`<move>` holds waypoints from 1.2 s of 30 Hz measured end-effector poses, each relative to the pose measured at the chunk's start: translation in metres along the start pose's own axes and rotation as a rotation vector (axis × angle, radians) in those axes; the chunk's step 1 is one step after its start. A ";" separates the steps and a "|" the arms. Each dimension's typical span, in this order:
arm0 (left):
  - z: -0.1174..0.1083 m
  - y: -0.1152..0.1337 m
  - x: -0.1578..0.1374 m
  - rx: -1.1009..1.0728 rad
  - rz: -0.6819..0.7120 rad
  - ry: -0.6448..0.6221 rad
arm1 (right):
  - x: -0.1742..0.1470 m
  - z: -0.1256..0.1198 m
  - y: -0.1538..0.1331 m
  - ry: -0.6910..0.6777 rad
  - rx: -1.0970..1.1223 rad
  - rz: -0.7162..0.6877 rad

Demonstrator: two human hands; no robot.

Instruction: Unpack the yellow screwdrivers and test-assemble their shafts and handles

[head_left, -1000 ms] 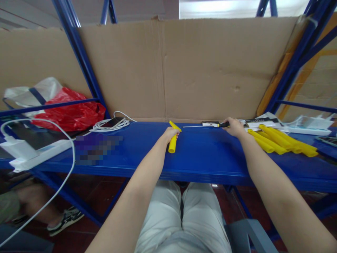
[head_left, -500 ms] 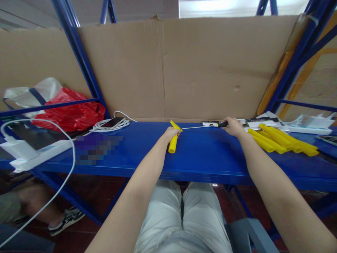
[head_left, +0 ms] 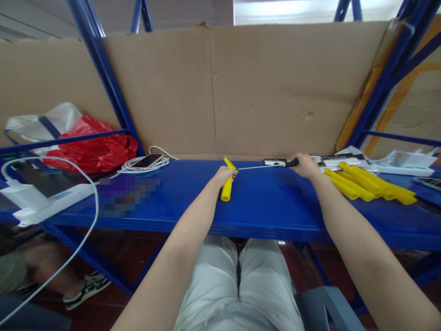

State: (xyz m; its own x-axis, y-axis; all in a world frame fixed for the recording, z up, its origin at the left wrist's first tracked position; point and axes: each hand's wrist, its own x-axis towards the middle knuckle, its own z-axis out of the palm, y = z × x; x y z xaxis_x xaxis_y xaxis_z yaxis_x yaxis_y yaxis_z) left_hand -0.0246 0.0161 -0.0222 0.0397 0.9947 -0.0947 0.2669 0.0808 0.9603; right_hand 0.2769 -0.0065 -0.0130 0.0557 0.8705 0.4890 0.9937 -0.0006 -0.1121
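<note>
My left hand (head_left: 225, 175) is closed around a yellow plastic tube-like piece (head_left: 226, 189), whose round open end points toward me. A flatter yellow part of it sticks out beyond my fingers at the far side. Closed on the dark handle of a screwdriver (head_left: 291, 162) is my right hand (head_left: 306, 165). The screwdriver's long thin shaft runs level to the left, and its tip meets the yellow piece beside my left fingers. The exact contact point is too small to make out.
Several yellow tubes (head_left: 365, 184) lie piled on the blue table (head_left: 268, 202) at right, near white power strips (head_left: 406, 171). At left are coiled white cable (head_left: 146, 163), a red plastic bag (head_left: 96, 145) and another power strip (head_left: 57, 204). A cardboard panel (head_left: 268, 92) stands behind.
Almost nothing differs. Both hands keep their places, and the yellow piece in my left hand has shifted or tilted very slightly.
</note>
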 end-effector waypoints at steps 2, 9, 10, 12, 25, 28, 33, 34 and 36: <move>0.001 0.000 0.000 0.001 0.011 -0.002 | -0.001 -0.002 -0.001 0.010 -0.023 -0.011; 0.001 -0.001 -0.003 0.047 0.026 -0.044 | -0.003 -0.006 -0.007 -0.053 -0.201 -0.083; 0.001 -0.001 -0.004 0.052 0.029 -0.051 | -0.004 -0.006 -0.008 -0.064 -0.217 -0.086; 0.001 -0.002 -0.004 0.063 0.036 -0.057 | -0.005 -0.006 -0.011 -0.068 -0.233 -0.076; 0.002 -0.005 0.000 0.131 0.060 -0.039 | 0.003 0.000 -0.003 -0.154 -0.206 -0.011; 0.002 -0.005 -0.001 0.144 0.067 -0.043 | 0.005 0.001 0.000 -0.165 -0.206 -0.048; 0.002 -0.004 -0.001 0.158 0.071 -0.048 | 0.000 -0.002 -0.004 -0.087 -0.256 -0.115; 0.002 -0.005 -0.001 0.160 0.071 -0.046 | -0.002 -0.003 -0.007 -0.074 -0.264 -0.106; 0.002 -0.005 -0.001 0.164 0.072 -0.045 | -0.006 -0.007 -0.013 -0.059 -0.270 -0.068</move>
State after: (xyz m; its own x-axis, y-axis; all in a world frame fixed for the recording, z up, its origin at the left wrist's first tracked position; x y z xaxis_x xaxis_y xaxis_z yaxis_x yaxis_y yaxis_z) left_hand -0.0243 0.0149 -0.0273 0.1059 0.9935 -0.0427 0.4148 -0.0051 0.9099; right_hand 0.2640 -0.0152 -0.0090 -0.0094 0.9003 0.4351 0.9854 -0.0656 0.1569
